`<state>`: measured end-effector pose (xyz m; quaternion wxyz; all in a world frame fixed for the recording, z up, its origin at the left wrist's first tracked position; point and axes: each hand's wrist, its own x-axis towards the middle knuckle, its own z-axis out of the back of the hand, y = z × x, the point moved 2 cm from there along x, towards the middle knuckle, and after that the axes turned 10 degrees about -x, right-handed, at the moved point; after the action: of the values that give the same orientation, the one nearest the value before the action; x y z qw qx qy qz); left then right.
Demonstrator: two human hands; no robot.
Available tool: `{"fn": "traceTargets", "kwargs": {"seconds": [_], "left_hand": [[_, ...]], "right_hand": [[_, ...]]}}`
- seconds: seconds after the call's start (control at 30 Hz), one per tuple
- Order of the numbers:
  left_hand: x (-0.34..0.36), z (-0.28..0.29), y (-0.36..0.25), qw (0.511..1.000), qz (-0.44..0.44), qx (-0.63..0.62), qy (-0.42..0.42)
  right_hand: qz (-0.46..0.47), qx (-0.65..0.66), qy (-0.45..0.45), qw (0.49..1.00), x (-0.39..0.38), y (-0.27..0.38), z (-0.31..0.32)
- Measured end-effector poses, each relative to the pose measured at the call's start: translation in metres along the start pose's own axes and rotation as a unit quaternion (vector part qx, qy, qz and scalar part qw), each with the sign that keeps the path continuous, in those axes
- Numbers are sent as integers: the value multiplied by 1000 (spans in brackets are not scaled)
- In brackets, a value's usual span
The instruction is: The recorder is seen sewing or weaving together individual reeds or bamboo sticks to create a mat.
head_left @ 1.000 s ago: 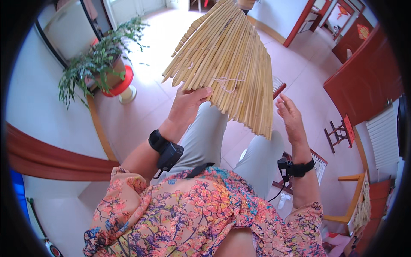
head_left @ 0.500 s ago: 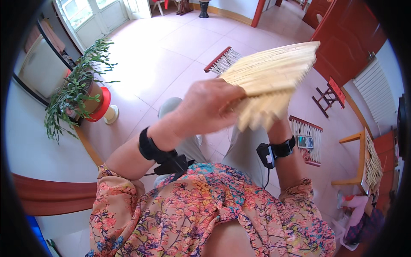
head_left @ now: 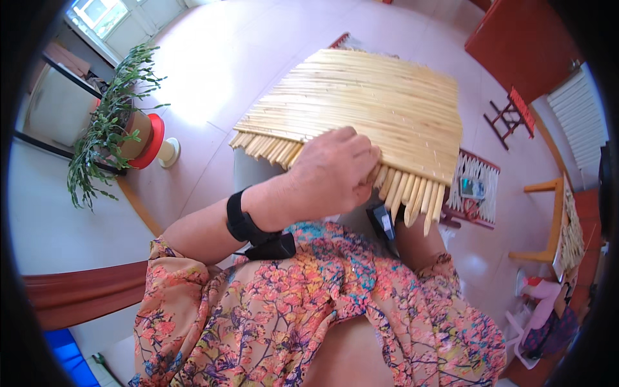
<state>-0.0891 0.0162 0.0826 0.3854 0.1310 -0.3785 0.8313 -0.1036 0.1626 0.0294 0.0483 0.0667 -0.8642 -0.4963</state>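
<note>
Compared with half a second ago, your left hand (head_left: 335, 169) sits at the middle of the stalk mat's near edge rather than at its left end, and the stalk mat (head_left: 361, 97), then blurred and slanting up to the right, now spreads broad and almost flat above your lap. Your left fingers curl over that edge, clamped on it. At the left the near edge shows a row of short, round stalk ends; across the top, straw-yellow stalks lie tightly side by side, running mostly left to right and shining in the middle; toward the right corner, pale thread bits lie on the surface and longer, uneven ends stick out toward you. The mat covers most of your knees and, past its far edge, nearly all of a woven-seat stool (head_left: 348, 42). Your right forearm (head_left: 419, 244) passes under the right corner; the right hand is hidden, so its hold cannot be told.
</note>
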Motion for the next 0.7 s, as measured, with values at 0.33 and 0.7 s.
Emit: {"fn": "traceTargets", "kwargs": {"seconds": [0.33, 0.7], "left_hand": [[-31, -24, 12, 996, 37, -11, 81], [-39, -17, 8, 996, 37, 18, 84]], "right_hand": [[-1, -125, 57, 991, -3, -30, -9], [-48, -507, 54, 859, -46, -45, 66]]}}
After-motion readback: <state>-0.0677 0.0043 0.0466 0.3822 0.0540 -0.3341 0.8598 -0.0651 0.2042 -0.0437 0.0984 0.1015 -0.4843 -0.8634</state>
